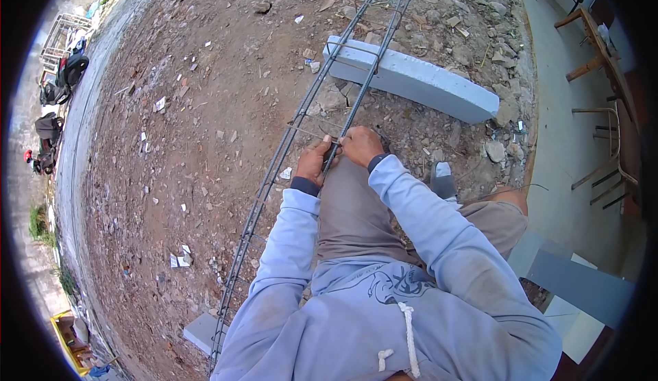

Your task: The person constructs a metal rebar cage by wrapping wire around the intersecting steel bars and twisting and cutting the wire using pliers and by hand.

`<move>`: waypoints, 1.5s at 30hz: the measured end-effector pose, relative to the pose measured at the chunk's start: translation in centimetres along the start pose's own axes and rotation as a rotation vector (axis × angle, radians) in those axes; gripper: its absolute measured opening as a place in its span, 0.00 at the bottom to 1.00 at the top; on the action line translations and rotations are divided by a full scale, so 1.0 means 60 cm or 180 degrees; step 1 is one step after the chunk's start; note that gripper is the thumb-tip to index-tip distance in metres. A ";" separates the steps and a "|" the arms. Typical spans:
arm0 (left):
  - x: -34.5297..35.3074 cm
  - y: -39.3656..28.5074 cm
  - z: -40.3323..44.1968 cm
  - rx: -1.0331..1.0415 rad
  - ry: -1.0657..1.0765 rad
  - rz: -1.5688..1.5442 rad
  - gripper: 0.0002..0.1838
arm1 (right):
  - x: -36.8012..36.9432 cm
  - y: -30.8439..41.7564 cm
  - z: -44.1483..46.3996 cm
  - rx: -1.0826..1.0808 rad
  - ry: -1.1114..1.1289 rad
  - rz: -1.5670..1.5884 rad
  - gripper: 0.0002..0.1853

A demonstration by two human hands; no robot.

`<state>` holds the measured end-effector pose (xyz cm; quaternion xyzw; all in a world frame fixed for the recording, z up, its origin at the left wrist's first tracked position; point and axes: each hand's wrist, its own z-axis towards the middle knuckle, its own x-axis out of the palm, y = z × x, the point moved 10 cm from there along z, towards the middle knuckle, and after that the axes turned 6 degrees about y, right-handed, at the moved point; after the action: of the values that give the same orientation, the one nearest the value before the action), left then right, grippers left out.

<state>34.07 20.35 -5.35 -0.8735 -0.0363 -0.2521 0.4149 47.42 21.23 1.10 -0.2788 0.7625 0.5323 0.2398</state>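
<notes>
Both hands were closed in on one spot of the steel frame (pixel 358 100), the left hand (pixel 314 160) and the right hand (pixel 360 146) curled fingers-first onto its right-hand bar, beside a thin crosspiece (pixel 310 131). Whether they also pinched a wire there was too small to tell. The frame ran slantwise past the person's left side, over the trouser leg's edge, and lay across the left end of a pale block (pixel 425 81).

A sideways pull could have slid the bars along that block or off its near end, since nothing visible fastened them. With the fingertips so close together, a slip could have scraped them on the steel or the crosspiece.

Beneath lay uneven brown earth (pixel 205 127), strewn with stones and white scraps, which could have let the block rock. A second block (pixel 201 332) sat low on the left. Farther out, a smooth floor (pixel 558 117) with chairs (pixel 620 144) bordered the right, and motorbikes (pixel 48 134) stood beyond the pale strip (pixel 72 155) on the left.
</notes>
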 end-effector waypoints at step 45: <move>0.036 -0.017 -0.018 -0.0262 0.0280 0.0657 0.17 | 0.022 -0.010 0.003 -0.0199 0.1132 0.1026 0.09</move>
<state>35.24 19.91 -3.04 -0.8770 0.0824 -0.2473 0.4036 46.88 21.01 -0.24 -0.2501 0.8106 0.5296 0.0050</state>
